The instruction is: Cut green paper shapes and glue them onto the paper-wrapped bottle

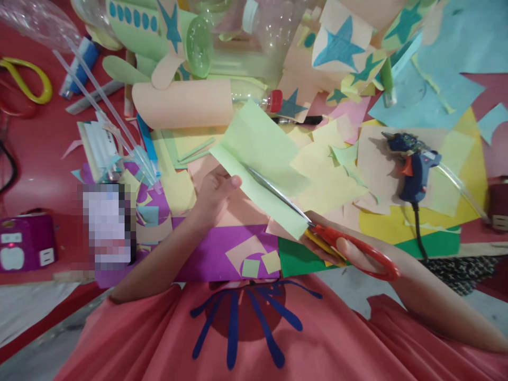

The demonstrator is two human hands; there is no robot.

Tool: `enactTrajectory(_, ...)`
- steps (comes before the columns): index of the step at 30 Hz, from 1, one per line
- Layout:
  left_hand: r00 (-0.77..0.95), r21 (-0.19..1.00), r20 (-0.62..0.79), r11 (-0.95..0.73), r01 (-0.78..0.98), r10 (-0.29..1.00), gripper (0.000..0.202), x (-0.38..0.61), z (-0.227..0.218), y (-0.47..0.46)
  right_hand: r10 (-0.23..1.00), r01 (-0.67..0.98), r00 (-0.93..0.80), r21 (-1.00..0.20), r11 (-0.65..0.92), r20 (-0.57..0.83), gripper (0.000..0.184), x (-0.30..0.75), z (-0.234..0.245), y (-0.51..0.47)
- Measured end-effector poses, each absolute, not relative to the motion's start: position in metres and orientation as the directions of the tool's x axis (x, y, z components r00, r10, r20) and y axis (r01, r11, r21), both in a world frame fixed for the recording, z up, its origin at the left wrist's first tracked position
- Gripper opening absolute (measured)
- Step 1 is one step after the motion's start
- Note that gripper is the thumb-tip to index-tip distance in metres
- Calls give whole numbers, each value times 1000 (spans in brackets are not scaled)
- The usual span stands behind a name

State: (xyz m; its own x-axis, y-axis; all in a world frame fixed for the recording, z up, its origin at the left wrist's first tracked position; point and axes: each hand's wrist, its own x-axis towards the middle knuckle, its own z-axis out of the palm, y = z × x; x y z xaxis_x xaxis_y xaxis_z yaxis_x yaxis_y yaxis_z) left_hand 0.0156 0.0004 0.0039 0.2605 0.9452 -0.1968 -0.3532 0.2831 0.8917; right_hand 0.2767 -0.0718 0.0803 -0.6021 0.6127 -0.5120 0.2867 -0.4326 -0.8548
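Scissors [278,197] are slicing the green paper [257,148] at mid-frame, right hand [351,254] closed around their red handles. Left hand [216,193] is pinching the paper's edge, holding it taut for the cut

Left of the left hand [216,193], a pixelated block [106,225] blurs whatever lies there, and farther left a purple box [24,241] is cut off by the picture's edge. The left hand's fingers are hidden under the green paper [257,153] it pinches, and the same sheet covers part of the blades of the scissors [317,228] gripped in the right hand [351,250]. Beyond both hands, clear plastic bottles [273,26] run off the top edge, and to the right of the right hand a dark object [500,203] is too cropped to identify.
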Motion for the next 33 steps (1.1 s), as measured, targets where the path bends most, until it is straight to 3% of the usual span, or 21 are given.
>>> enactTrajectory(3,268,891,-206,294,-345,941,49,16,6,0,543,185,-692,-844,-503,-475,61,277,69,-71)
enactTrajectory(7,265,895,-206,291,-339,942,51,16,4,1,567,81,-694,-830,-551,-444,63,278,54,-76)
enactTrajectory(18,252,896,-192,274,-349,948,48,17,7,1,585,7,-646,-770,-638,-491,64,273,45,-82)
enactTrajectory(25,211,895,-220,283,-344,952,40,16,5,2,587,40,-615,-765,-643,-526,67,266,54,-80)
enactTrajectory(29,75,956,-191,203,-211,979,37,14,6,1,603,98,-594,-792,-603,-533,66,269,55,-80)
enactTrajectory(33,39,966,-229,232,-116,973,32,14,13,2,592,158,-615,-817,-554,-521,68,276,53,-80)
